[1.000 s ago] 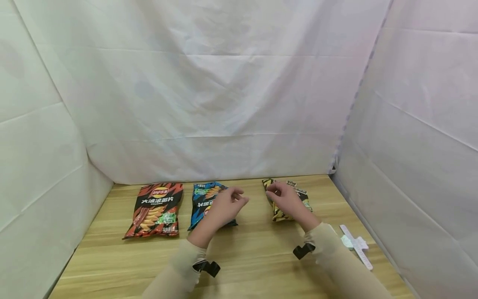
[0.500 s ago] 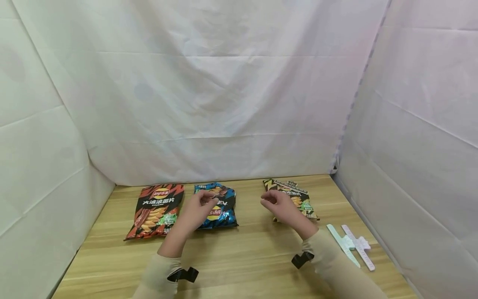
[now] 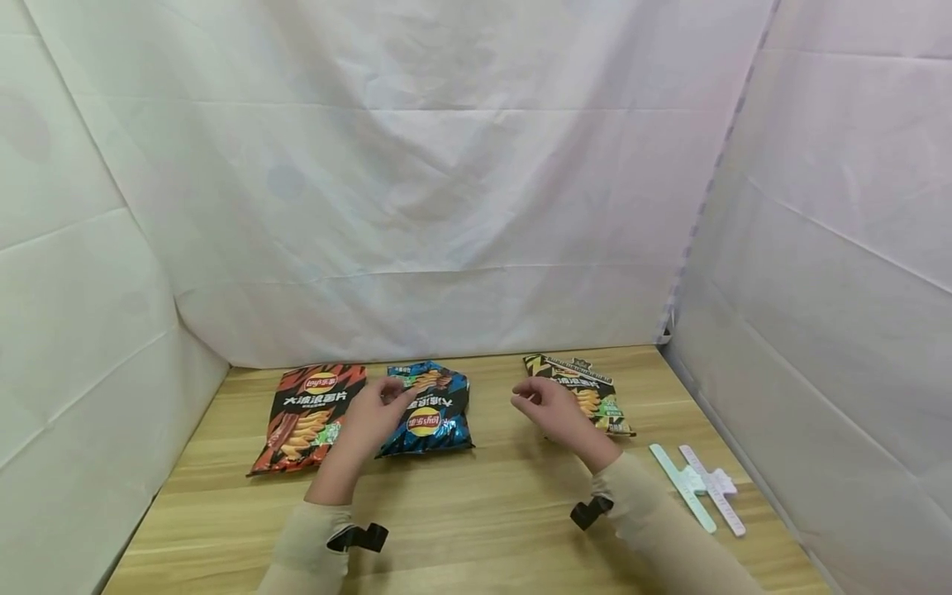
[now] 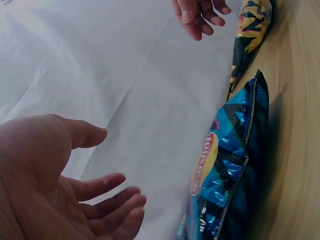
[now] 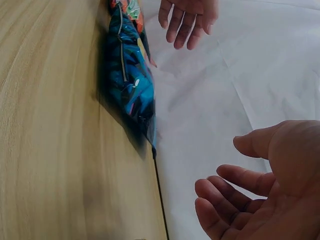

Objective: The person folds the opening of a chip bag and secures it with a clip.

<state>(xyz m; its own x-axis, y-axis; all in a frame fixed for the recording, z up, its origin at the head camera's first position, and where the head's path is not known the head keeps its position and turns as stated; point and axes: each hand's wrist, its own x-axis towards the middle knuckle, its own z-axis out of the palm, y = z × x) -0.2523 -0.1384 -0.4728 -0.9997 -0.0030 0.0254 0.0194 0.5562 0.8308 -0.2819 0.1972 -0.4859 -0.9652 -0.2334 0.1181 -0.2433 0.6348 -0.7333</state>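
Observation:
My left hand hovers with loosely bent fingers between the red chip bag and the blue chip bag, overlapping both in the head view. In the left wrist view its thumb and fingers are apart, with nothing between them. My right hand is held over the left side of the yellow-and-black chip bag, also holding nothing. A clip with ruler-like marks runs along the slanted top of that yellow bag. Print on the blue bag faces upside down; the red bag's print is upright.
A mint-green bag clip and a pale purple bag clip lie side by side at the right of the wooden table. White cloth encloses the back and both sides.
My left hand has moved left, from the blue bag's right part to its left edge. My right hand has shifted slightly left, and the mint-green clip is uncovered from behind the sleeve.

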